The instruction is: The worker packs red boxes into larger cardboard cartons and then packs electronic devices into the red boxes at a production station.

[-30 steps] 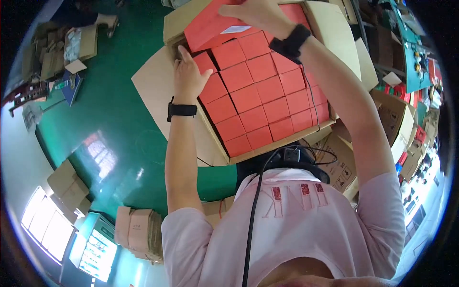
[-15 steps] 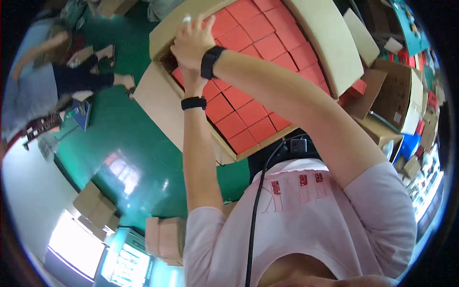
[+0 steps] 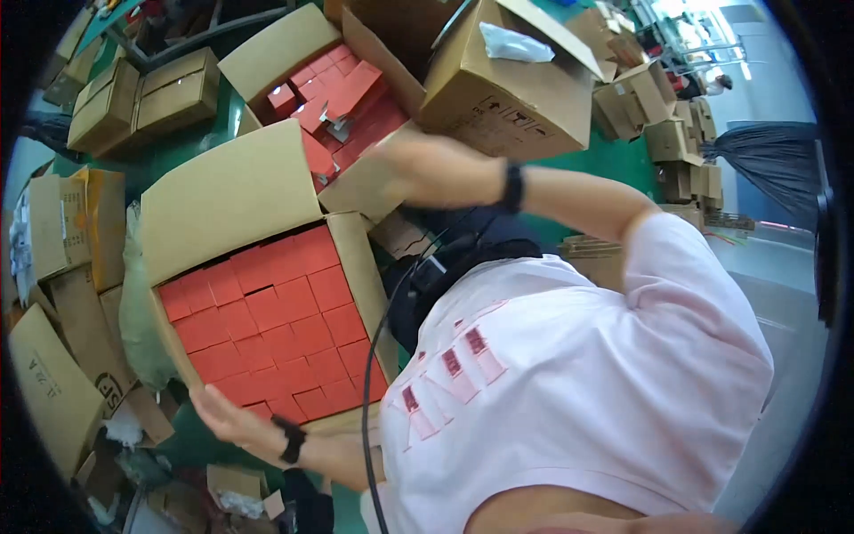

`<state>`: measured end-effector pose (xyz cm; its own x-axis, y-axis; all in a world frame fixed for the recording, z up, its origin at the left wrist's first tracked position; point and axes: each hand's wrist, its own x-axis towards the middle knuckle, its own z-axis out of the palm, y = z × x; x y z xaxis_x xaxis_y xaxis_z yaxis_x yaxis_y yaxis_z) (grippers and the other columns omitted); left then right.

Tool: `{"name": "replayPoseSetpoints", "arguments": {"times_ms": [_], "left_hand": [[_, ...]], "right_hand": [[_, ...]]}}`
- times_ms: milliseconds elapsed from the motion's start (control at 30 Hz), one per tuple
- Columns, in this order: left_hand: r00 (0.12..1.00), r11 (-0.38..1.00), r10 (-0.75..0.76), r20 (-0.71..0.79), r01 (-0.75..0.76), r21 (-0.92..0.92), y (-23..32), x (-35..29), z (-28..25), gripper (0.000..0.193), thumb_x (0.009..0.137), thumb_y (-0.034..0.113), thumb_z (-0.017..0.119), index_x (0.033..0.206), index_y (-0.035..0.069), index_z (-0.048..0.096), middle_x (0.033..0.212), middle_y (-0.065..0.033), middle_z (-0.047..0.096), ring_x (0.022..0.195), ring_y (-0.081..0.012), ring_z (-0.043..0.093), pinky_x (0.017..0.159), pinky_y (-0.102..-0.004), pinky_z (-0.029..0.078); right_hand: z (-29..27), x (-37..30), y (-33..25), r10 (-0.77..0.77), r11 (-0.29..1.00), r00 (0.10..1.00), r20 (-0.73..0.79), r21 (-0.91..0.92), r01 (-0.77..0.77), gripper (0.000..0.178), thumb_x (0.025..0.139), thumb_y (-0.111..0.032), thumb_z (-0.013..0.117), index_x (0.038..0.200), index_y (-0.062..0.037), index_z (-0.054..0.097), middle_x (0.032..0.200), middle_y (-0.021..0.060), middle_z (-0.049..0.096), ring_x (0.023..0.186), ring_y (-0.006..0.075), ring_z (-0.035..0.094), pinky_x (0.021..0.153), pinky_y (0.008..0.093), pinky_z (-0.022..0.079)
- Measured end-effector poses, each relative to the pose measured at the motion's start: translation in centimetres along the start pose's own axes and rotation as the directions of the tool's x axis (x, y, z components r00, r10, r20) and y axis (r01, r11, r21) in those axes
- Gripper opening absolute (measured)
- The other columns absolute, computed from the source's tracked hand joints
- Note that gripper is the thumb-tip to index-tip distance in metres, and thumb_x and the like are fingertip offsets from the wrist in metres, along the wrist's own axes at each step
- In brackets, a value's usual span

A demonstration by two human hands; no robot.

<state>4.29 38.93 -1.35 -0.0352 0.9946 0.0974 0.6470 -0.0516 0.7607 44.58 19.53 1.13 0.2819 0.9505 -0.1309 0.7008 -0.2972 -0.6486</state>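
Green floor (image 3: 609, 165) showed between many brown cardboard cartons in a cluttered workroom. One large open carton (image 3: 231, 196), flaps spread, stood before a person in a pale pink T-shirt (image 3: 587, 383); every other place is told from it. Inside it, red boxes (image 3: 285, 311) sat edge to edge in uneven rows, filling it nearly to the rim.

At its near left corner was the person's left hand (image 3: 231, 423), fingers extended and not curled round anything, overlapping the carton's edge; whether it pressed there could not be told. Beyond its far right corner was the right hand (image 3: 436, 169), blurred, in front of a flap of a second open carton; its grip, apart or together, could not be told. Black bands circled both wrists.

That second carton (image 3: 276, 49), just beyond the large one, also held red boxes (image 3: 387, 120), some neatly rowed, others tilted, with silvery-white scraps (image 3: 336, 129) among them. Farther right stood a tall carton (image 3: 498, 116), a pale plastic bag (image 3: 516, 43) on top. To the large carton's left slumped a greenish translucent sack (image 3: 147, 307); below it, a small open carton (image 3: 227, 481) held clear plastic (image 3: 242, 505).
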Motion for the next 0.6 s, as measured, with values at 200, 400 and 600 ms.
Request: {"name": "replayPoseSetpoints", "arguments": {"times_ms": [200, 400, 600], "left_hand": [[0.739, 0.893, 0.197, 0.645, 0.136, -0.429, 15.9, -8.9, 22.4, 0.047, 0.091, 0.015, 0.068, 0.132, -0.006, 0.056, 0.127, -0.0141, 0.062, 0.118, -0.0204, 0.057, 0.101, -0.0343, 0.046], [0.191, 0.987, 0.055, 0.980, -0.160, -0.024, 15.1, -16.6, 47.5, 0.093, 0.080, 0.048, 0.076, 0.144, -0.009, 0.040, 0.140, -0.0297, 0.050, 0.131, -0.0358, 0.050, 0.109, -0.0386, 0.040], [0.632, 0.905, -0.052, 0.773, -0.298, 0.305, 13.5, -16.4, 62.2, 0.118, 0.070, 0.044, 0.084, 0.153, -0.004, 0.016, 0.152, -0.0335, 0.030, 0.141, -0.0470, 0.031, 0.117, -0.0484, 0.028]], "right_hand": [[-9.1, -10.4, 14.8, 0.481, 0.867, 0.867, -0.127, 0.213, -0.450, 0.048, 0.092, -0.018, 0.068, 0.136, -0.0020, 0.053, 0.119, 0.0116, 0.064, 0.109, 0.0192, 0.061, 0.094, 0.0330, 0.049], [-11.9, -10.6, 22.8, 0.510, 0.774, 0.850, 0.132, 0.360, -0.521, 0.043, 0.094, -0.014, 0.066, 0.134, -0.0043, 0.056, 0.120, 0.0114, 0.065, 0.106, 0.0167, 0.062, 0.091, 0.0298, 0.049], [-11.4, -8.8, 28.1, 0.371, 0.765, 0.885, 0.281, 0.448, -0.463, 0.046, 0.091, -0.013, 0.069, 0.133, -0.0024, 0.056, 0.122, 0.0113, 0.064, 0.104, 0.0182, 0.063, 0.089, 0.0322, 0.051]]}}
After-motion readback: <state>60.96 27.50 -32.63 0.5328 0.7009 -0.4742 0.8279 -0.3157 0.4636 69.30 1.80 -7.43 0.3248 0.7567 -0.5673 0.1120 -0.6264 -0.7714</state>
